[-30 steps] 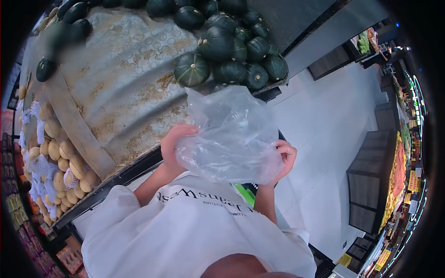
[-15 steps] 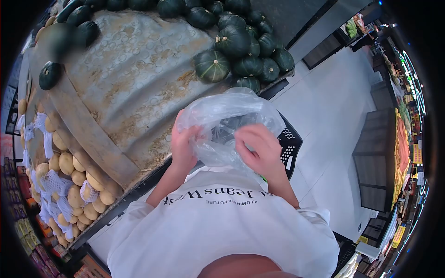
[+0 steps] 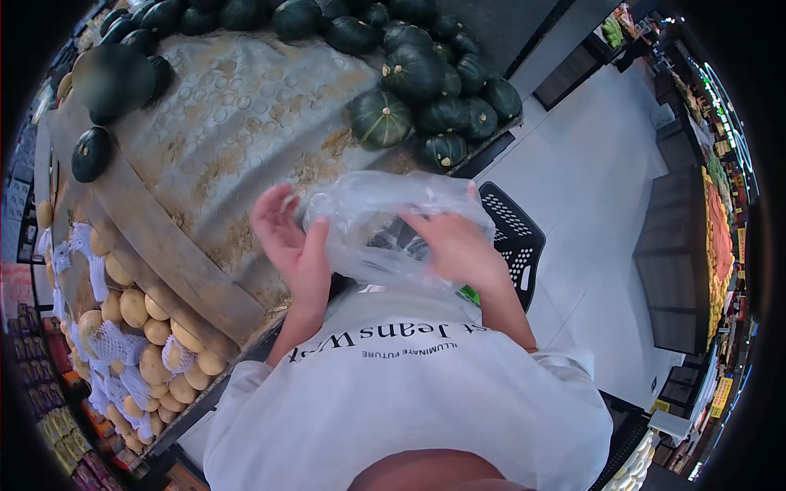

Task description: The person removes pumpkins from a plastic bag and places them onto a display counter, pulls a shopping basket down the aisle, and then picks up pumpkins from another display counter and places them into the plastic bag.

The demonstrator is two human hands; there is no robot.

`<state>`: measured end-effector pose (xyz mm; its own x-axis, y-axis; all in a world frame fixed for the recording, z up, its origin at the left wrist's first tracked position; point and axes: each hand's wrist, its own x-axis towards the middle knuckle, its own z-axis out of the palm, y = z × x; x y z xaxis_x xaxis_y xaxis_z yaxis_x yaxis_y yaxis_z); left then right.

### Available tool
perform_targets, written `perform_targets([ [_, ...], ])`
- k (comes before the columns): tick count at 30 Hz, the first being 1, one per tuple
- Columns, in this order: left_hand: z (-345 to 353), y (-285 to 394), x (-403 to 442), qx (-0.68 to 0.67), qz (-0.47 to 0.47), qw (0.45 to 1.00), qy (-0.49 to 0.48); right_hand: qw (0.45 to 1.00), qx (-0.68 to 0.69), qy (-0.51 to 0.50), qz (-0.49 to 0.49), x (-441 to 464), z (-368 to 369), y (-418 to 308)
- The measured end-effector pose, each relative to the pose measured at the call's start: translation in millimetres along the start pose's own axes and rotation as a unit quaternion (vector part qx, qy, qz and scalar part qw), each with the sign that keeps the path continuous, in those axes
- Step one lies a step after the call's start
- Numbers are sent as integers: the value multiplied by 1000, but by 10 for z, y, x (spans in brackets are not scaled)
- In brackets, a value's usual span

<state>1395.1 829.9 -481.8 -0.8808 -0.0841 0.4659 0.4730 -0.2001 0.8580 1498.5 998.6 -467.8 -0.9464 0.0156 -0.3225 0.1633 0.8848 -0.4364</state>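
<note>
A clear plastic bag point(image 3: 368, 188) hangs in front of my white shirt, its mouth spread wide. My right hand point(image 3: 467, 254) grips the bag's right side, with some fingers hidden behind the film. My left hand point(image 3: 291, 237) is at the bag's left edge, fingers apart and curled slightly, thumb against or right beside the plastic. Beyond the bag, dark green pumpkins point(image 3: 381, 119) are piled on the display's right corner. Below the bag, partly covered by it and my right arm, is a black perforated basket point(image 3: 516, 237).
A stained grey mat point(image 3: 237, 114) covers the display stand. Yellowish round melons point(image 3: 133, 308), some in white foam nets, fill the lower left. A lone green pumpkin point(image 3: 92, 154) sits on the left. Tiled floor point(image 3: 581, 180) and further produce stands point(image 3: 684, 270) lie right.
My left hand has come off the bag's rim and opened out to the left. The right hand has shifted slightly, and the bag's mouth looks flatter. The view has moved a little.
</note>
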Motion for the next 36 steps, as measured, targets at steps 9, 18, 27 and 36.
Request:
perform_targets([
  [9,51,-101,-79,238,85,863,-438,993,55,-46,-91,582,96,-26],
  [18,10,-168,-94,510,17,655,-558,943,276,86,-167,603,249,543],
  [27,282,-787,141,226,-237,845,-423,893,409,172,76,1062,197,455],
  [36,832,-1196,128,84,-211,965,-131,722,463,512,45,1704,411,362],
])
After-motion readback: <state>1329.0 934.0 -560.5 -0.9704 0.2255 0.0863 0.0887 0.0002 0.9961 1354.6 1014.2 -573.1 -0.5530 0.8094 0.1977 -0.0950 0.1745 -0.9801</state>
